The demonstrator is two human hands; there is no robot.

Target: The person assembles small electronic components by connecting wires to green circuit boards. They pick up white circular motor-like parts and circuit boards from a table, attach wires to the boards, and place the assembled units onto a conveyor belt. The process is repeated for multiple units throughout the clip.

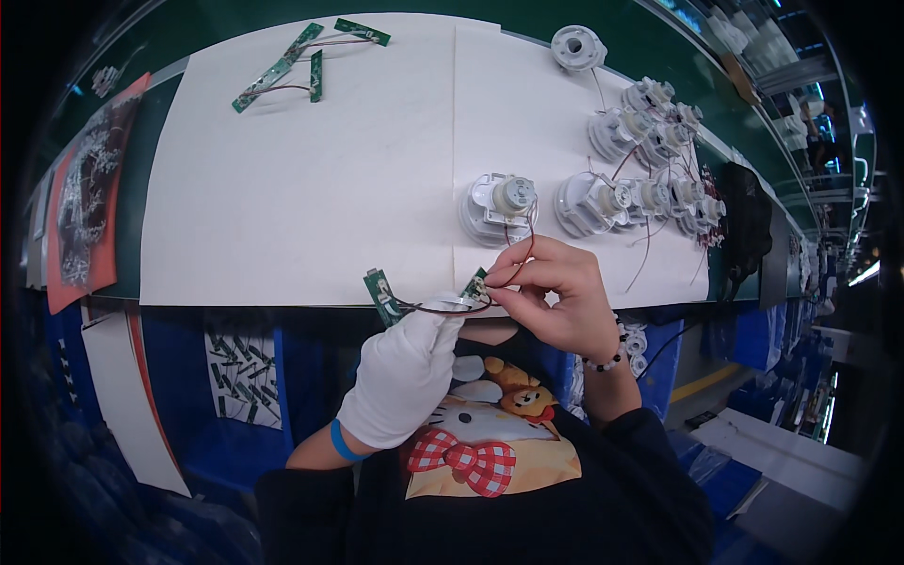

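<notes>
In a white glove, my left hand (400,372) is closed on a small green circuit board (479,280) near the table's front edge. Dark wires join it to a second green board (379,292), which sticks up beside the glove. My bare right hand (560,297) pinches the end of a thin red and dark wire (533,235) against the held board. That wire runs up to a white motor unit (499,209) standing on the table just beyond my fingers. My fingertips hide the exact joint between wire and board.
Several white motor units (617,134) with trailing wires stand at the right; a white round part (577,47) lies farther back. Linked green boards (280,68) lie at the far left of the white sheet (311,198). A bag of small parts (89,193) rests on an orange sheet leftward.
</notes>
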